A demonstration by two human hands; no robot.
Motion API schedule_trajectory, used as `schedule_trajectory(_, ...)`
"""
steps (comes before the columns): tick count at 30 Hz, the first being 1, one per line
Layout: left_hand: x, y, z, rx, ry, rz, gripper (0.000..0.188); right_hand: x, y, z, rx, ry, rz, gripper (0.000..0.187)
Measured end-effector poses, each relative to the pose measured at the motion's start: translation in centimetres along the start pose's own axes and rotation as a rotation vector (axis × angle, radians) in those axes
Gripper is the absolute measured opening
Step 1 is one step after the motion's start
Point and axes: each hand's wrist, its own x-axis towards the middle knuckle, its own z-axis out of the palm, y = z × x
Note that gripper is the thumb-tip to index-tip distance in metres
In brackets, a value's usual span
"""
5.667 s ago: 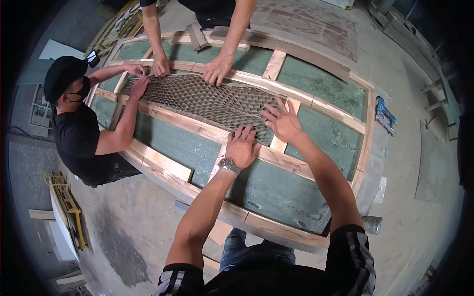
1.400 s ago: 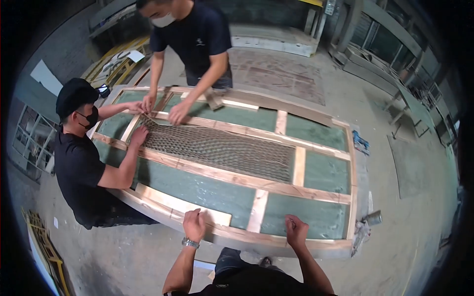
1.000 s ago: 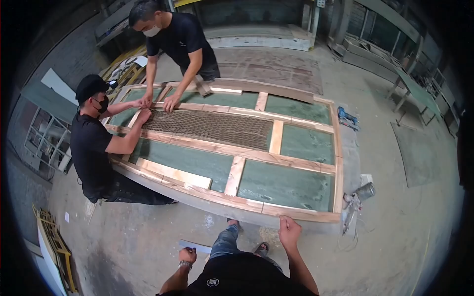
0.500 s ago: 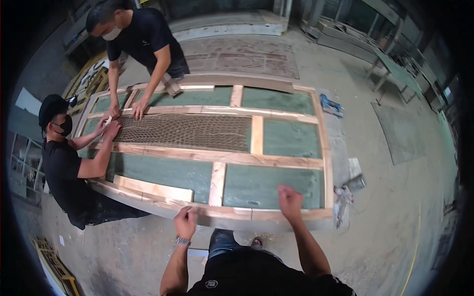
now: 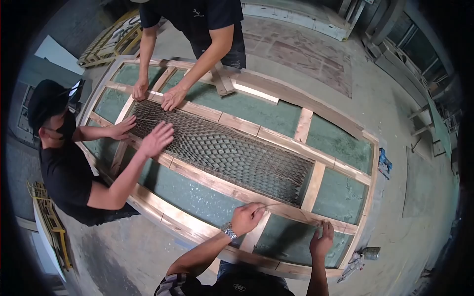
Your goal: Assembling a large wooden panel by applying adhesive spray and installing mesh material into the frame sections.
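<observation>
My left hand (image 5: 247,218), closed with thumb and fingertips together, is over the lower long rail (image 5: 212,181) of a wooden frame. A thin brownish strand (image 5: 282,203) runs from it toward my right hand (image 5: 322,241), whose curled fingers pinch near the strand's other end by the same rail. Brown honeycomb paper core (image 5: 222,148) lies in the middle bay, its cells opened wider at centre and tighter toward the ends. A short crosspiece (image 5: 313,187) bounds that bay on the right. Green sheet (image 5: 192,195) shows in the other bays.
Across the frame, one co-worker's hands (image 5: 170,96) touch the core's far left end. Another co-worker at left holds an open hand (image 5: 158,139) above the core. A blue tool (image 5: 384,164) and a metal-cupped spray gun (image 5: 370,253) lie beyond the right edge. A long board (image 5: 296,96) lies along the far side.
My hands have moved from the near edge to the lower long rail, with a strand now between them. My view has shifted closer. The left co-worker's nearer hand has lifted off the core.
</observation>
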Motion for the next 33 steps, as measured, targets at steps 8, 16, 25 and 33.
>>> schedule_trajectory(8,17.4,-3.2,-4.9,0.085,0.350,0.050,0.021,0.3,0.6,1.9,-0.129,-0.340,-0.011,0.063)
schedule_trajectory(16,45.2,-17.0,-11.1,0.457,0.754,-0.398,0.060,0.2,-0.1,2.1,-0.142,-0.382,0.092,0.077)
schedule_trajectory(25,44.1,-21.0,-12.8,-0.461,0.741,-0.608,0.026,0.5,1.0,1.4,-0.092,-0.406,0.088,0.076)
schedule_trajectory(33,18.7,-2.7,-3.4,-1.413,0.177,-0.457,0.024,0.6,1.4,-0.5,0.169,-0.263,0.193,0.057)
